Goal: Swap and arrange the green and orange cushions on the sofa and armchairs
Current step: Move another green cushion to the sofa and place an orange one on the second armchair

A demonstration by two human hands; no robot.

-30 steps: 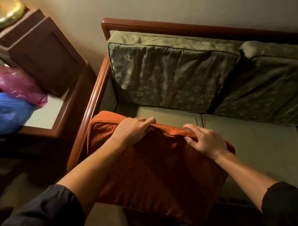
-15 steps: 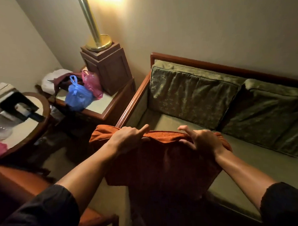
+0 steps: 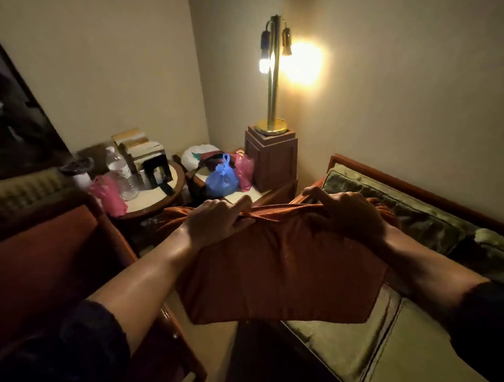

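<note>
An orange cushion hangs in the air in front of me, gripped along its top edge. My left hand clutches the left part of that edge, my right hand the right part. Behind the cushion on the right stands the green sofa with a green back cushion leaning upright and a second green cushion further right. On the left is an armchair with an orange back cushion; a green cushion shows above it.
Between armchair and sofa stands a square side table with blue and pink bags, and a wooden pedestal carrying a lit brass lamp. A round table holds bottles, a pink bag and boxes.
I have lifted the orange cushion off the sofa seat and carried it leftwards. My view has risen and turned left, bringing the lamp, tables and armchair into sight.
</note>
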